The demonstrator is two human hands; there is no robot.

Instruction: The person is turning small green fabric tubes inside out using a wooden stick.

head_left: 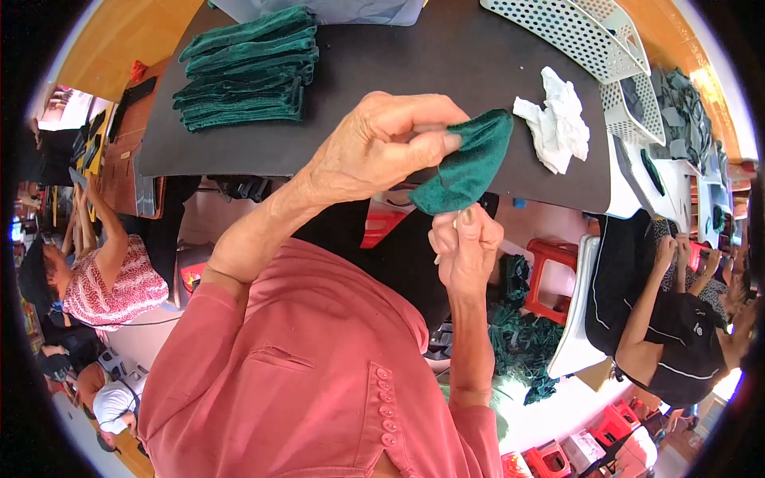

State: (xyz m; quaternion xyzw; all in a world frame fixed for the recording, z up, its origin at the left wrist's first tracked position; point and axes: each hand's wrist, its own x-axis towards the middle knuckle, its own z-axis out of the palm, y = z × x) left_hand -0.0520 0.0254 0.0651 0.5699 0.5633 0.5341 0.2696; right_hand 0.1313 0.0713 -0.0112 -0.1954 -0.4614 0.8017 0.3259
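Note:
A small dark green velvet piece (480, 159), folded into a curved shape, is held up just past the table's near edge. My left hand (390, 143) pinches its upper left side between thumb and fingers. Directly below, my right hand (468, 247) is closed, its thumb tip against the curled fingers at the cloth's lower edge. Whatever lies in that pinch is too small to make out. On the far left of the table, green velvet strips (247, 68) lie in a neat layered stack.
Crumpled white paper (554, 119) lies on the dark table (398, 72), right of my hands. White perforated baskets (570, 36) stand at the far right. Below are a red stool (550, 279) and heaped green cloth (522, 342). Other people sit at left (115, 279) and right (677, 342).

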